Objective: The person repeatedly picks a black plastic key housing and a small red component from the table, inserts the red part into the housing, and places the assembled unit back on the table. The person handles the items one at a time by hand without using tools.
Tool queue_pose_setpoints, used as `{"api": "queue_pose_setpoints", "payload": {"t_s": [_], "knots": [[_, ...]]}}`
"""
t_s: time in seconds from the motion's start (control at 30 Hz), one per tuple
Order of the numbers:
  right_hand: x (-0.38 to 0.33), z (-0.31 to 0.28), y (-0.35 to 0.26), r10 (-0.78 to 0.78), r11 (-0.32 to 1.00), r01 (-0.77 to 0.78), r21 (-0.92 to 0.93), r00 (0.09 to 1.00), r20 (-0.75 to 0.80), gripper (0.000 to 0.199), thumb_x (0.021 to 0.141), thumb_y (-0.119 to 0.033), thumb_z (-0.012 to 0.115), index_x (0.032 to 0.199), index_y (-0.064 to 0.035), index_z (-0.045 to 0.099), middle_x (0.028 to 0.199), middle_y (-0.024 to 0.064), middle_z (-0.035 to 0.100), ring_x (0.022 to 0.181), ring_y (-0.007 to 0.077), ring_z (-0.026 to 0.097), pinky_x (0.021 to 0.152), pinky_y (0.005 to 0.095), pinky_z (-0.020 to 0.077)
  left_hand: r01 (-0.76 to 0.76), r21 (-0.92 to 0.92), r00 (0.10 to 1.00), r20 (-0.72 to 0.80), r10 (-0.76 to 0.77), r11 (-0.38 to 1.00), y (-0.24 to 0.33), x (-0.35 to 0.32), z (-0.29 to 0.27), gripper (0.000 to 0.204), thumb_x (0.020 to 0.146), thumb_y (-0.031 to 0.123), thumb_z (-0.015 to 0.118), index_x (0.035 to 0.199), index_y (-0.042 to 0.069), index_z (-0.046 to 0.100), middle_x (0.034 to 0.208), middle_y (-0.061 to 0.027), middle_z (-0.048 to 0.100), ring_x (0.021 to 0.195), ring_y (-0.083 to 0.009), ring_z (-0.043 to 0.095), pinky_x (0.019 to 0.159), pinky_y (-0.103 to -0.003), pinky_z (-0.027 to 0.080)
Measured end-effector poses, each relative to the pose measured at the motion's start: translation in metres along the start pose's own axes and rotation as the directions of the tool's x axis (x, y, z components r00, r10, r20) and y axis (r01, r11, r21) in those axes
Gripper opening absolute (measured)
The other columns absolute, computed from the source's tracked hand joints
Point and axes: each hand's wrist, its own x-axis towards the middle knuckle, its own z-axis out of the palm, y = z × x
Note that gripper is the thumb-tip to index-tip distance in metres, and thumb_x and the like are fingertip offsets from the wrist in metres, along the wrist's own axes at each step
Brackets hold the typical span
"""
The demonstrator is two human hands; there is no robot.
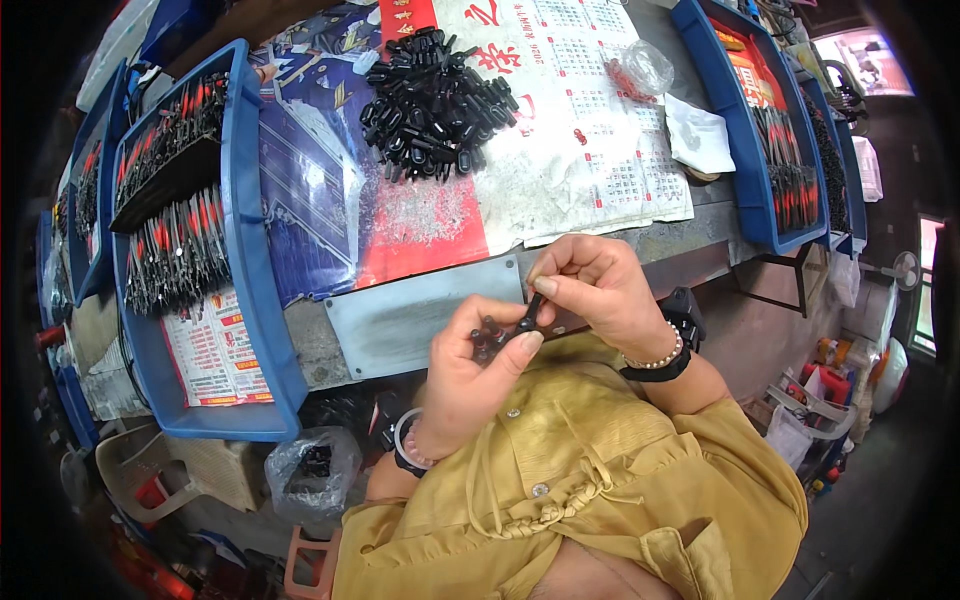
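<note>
Above my lap, just in front of the table edge, my two hands meet over a slim dark piece (533,311) with a rounded black end. My left hand (475,355) is closed and pinches the lower end between thumb and finger. Several small dark bits (488,337) with reddish tints rest in its curled fingers; their kind is too small to make out. My right hand (598,288) pinches the upper end with thumb and forefinger. Farther back on the table lies a heap of glossy black plastic pieces (430,110), elongated and rounded.
A grey metal plate (425,315) is fixed at the table's front edge. Blue trays (275,330) with rows of dark, red-marked pieces stand left, and another blue tray (745,150) right. Printed sheets (560,190) cover the table. A clear plastic bag (312,470) hangs low left.
</note>
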Motion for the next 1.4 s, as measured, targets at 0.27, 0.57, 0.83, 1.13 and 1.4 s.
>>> {"api": "queue_pose_setpoints", "payload": {"t_s": [0.27, 0.57, 0.83, 1.13, 1.4], "knots": [[-0.006, 0.000, 0.016, -0.246, 0.969, 0.243, 0.046, 0.965, 0.092, 0.009, 0.087, 0.003, 0.059, 0.095, 0.0052, 0.060, 0.089, 0.0095, 0.063, 0.075, 0.0124, 0.063, 0.063, 0.0240, 0.0503, -0.040, -0.063, 0.999, -0.038, 0.037, 0.997, -0.003, -0.005, 0.004, 0.024, 0.089, 0.005, 0.063, 0.110, 0.001, 0.053, 0.085, 0.0019, 0.058, 0.074, -0.0010, 0.049, 0.066, -0.018, 0.041], [-0.013, 0.003, 0.019, -0.569, 0.734, 0.571, -0.367, 0.813, 0.128, 0.014, 0.078, 0.008, 0.066, 0.089, 0.0018, 0.060, 0.087, 0.0141, 0.065, 0.071, 0.0211, 0.065, 0.061, 0.0282, 0.0513, -0.110, 0.075, 0.992, -0.047, 0.113, 0.991, -0.009, -0.008, 0.007, 0.037, 0.087, 0.005, 0.065, 0.121, 0.004, 0.050, 0.077, 0.0041, 0.052, 0.064, -0.0012, 0.044, 0.057, -0.017, 0.036], [-0.013, 0.009, 0.023, -0.682, 0.577, 0.676, -0.458, 0.707, 0.184, 0.016, 0.076, 0.009, 0.068, 0.087, 0.0005, 0.060, 0.085, 0.0132, 0.065, 0.069, 0.0215, 0.064, 0.058, 0.0291, 0.0498, -0.160, 0.070, 0.981, -0.096, 0.167, 0.985, -0.014, -0.010, 0.008, 0.029, 0.086, 0.006, 0.067, 0.110, 0.003, 0.051, 0.084, 0.0012, 0.056, 0.069, -0.0022, 0.048, 0.061, -0.018, 0.041], [-0.019, 0.020, 0.027, -0.470, 0.878, 0.451, -0.159, 0.875, -0.114, 0.010, 0.082, 0.006, 0.062, 0.091, 0.0033, 0.061, 0.093, 0.0136, 0.065, 0.081, 0.0167, 0.063, 0.069, 0.0280, 0.0506, -0.101, -0.087, 0.988, -0.122, 0.090, 0.991, -0.010, -0.010, 0.008, 0.036, 0.086, 0.005, 0.067, 0.117, 0.004, 0.047, 0.087, 0.0010, 0.055, 0.068, -0.0005, 0.047, 0.059, -0.016, 0.039], [-0.016, 0.015, 0.024, -0.555, 0.756, 0.520, -0.397, 0.831, 0.032, 0.013, 0.079, 0.005, 0.063, 0.092, 0.0025, 0.063, 0.091, 0.0138, 0.065, 0.081, 0.0210, 0.065, 0.070, 0.0281, 0.0507, -0.071, -0.064, 0.989, -0.135, 0.062, 0.995, -0.011, -0.009, 0.005, 0.037, 0.086, 0.005, 0.067, 0.119, 0.004, 0.049, 0.086, 0.0029, 0.053, 0.068, 0.0002, 0.045, 0.059, -0.015, 0.038]]}}
